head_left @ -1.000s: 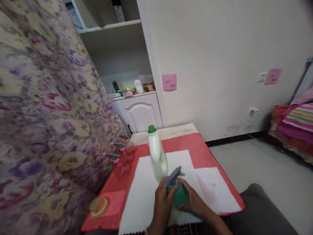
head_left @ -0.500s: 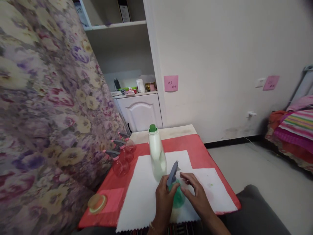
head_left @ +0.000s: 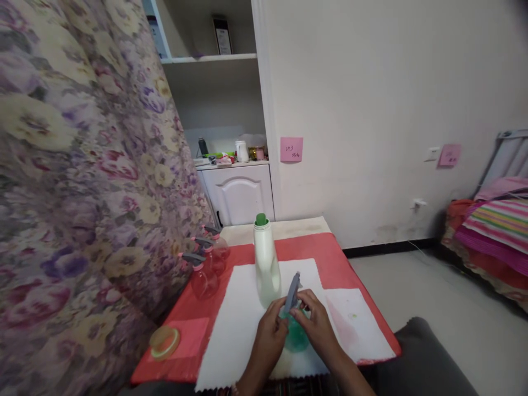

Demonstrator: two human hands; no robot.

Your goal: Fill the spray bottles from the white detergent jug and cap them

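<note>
A small green spray bottle stands on the white cloth in front of me, its grey trigger head pointing up and away. My left hand is closed at the left side of the bottle's neck, fingers bent against it. From the right, my right hand pinches the trigger head near the collar, which the fingers partly hide. Just behind the hands rises a tall pale-green jug with a handle, a green stopper in its mouth.
Several pink spray bottles with grey heads line the table's left edge. A round yellowish lid-like object lies at the front left. White cloths cover part of the red tabletop. A floral curtain hangs close on the left.
My right hand has moved left and closed in on the trigger head, where its fingers were apart before. My left hand's fingers have shifted lower on the neck. The view has tilted slightly.
</note>
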